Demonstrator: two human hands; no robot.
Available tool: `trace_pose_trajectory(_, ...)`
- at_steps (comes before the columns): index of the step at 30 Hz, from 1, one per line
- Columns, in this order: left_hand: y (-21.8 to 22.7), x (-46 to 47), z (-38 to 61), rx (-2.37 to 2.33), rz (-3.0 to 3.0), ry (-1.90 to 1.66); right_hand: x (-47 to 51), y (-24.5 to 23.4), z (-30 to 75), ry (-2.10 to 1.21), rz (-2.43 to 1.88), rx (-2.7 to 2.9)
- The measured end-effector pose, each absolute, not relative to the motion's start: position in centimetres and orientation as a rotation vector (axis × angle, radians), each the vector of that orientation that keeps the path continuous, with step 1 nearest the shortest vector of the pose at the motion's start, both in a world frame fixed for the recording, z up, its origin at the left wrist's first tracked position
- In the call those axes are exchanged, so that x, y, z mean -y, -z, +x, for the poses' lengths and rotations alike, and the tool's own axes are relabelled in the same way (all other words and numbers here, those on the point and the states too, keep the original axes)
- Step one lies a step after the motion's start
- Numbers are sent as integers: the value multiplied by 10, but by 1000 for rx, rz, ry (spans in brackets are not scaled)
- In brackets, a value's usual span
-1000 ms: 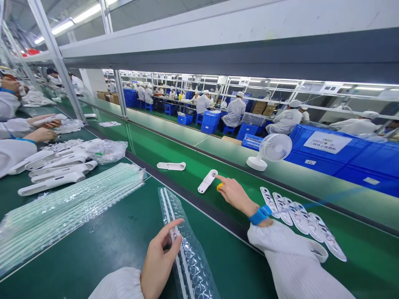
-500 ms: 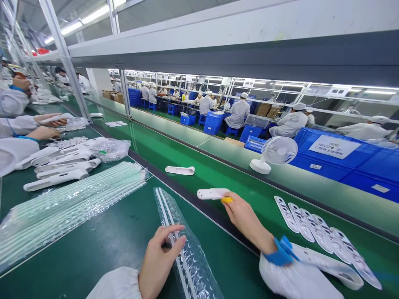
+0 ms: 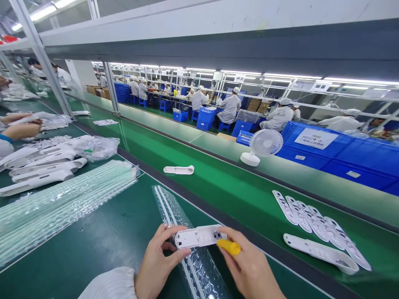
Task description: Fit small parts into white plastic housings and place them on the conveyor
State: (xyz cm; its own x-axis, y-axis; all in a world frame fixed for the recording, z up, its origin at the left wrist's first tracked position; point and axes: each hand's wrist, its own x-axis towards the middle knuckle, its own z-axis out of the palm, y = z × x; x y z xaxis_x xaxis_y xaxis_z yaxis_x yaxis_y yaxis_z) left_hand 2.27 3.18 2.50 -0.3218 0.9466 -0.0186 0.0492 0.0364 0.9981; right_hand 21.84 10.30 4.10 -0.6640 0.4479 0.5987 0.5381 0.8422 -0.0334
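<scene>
A long white plastic shell (image 3: pixel 197 237) with a dark round part near its right end is held over the bench. My left hand (image 3: pixel 159 258) pinches its left end between thumb and fingers. At the other end, my right hand (image 3: pixel 251 262) closes on the shell and also keeps a small yellow-handled tool (image 3: pixel 230 246) in its grip; the tool's tip cannot be made out. Beneath both hands lies a clear bubble-wrap sleeve (image 3: pixel 207 272) with two thin white strips (image 3: pixel 165 205) along it.
Similar white shells lie on the green belt (image 3: pixel 215 187): one shell (image 3: pixel 178 170) ahead, another (image 3: pixel 321 252) at right beside several flat oval panels (image 3: pixel 307 216). A white fan (image 3: pixel 264 143) stands beyond. Leftward are bagged pale strips (image 3: pixel 71 199), piled white handles (image 3: pixel 43 178) and a co-worker's hands (image 3: pixel 23 124).
My right hand has brought the white shell from over the belt toward me. My left hand, formerly open over the bubble wrap, now grips the shell's left end. The view has shifted slightly right.
</scene>
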Motion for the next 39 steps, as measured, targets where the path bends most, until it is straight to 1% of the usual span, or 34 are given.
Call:
trace_pose_trajectory(3,-27,-31,22,-1490,1089,-1372,-113,-51,225,23,-878,2454)
trace_pose_trajectory(9,-29,-30,24,-1487,1175,-1323,-126,-43,227,-42,-1111,2656)
trace_pose_trajectory(12,-29,-29,25,-1481,1186,-1320,-126,-42,226,-44,-1158,2707)
trace_pose_trajectory(16,-29,-28,25,-1480,1190,-1317,-125,-49,226,-75,-1130,2786)
trace_pose_trajectory(20,-29,-27,25,-1491,1189,-1304,-125,-55,227,-180,-1047,2851)
trace_pose_trajectory(25,-28,-28,25,-1485,1190,-1305,-127,-60,234,-336,-1065,2699)
trace_pose_trajectory(28,-29,-28,25,-1481,1199,-1310,-128,-55,243,-390,-1014,2532)
trace_pose_trajectory(32,-29,-29,25,-1485,1179,-1311,-126,-36,247,-362,-855,2488)
trace_pose_trajectory(35,-27,-28,24,-1514,1169,-1306,-125,-26,243,-370,-880,2429)
trace_pose_trajectory(39,-24,-28,23,-1560,1164,-1285,-124,-25,240,-380,-900,2425)
